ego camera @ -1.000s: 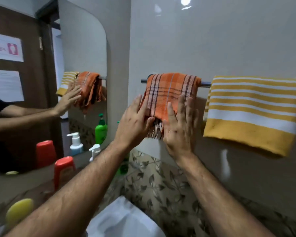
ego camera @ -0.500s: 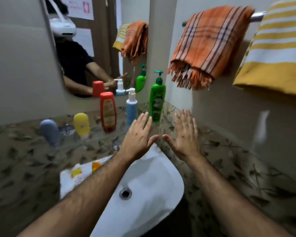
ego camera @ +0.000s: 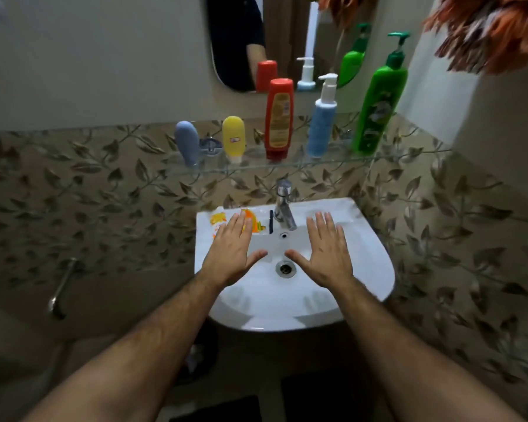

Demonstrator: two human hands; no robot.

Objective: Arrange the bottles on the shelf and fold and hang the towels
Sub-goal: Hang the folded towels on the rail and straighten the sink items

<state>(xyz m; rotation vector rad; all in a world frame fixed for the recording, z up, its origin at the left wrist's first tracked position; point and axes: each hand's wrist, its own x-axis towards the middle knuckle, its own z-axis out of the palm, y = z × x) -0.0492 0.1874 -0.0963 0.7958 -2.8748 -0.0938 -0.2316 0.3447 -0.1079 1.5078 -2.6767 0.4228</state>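
On the glass shelf (ego camera: 287, 166) five bottles (ego camera: 279, 117) stand upright, long axes vertical, pump heads up at its right end. We hold our left hand (ego camera: 232, 251) and right hand (ego camera: 328, 249) flat and empty above the sink (ego camera: 363, 254).

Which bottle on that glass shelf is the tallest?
The green pump bottle at the shelf's right end; its pump head rises above the red bottle and blue pump bottle beside it.
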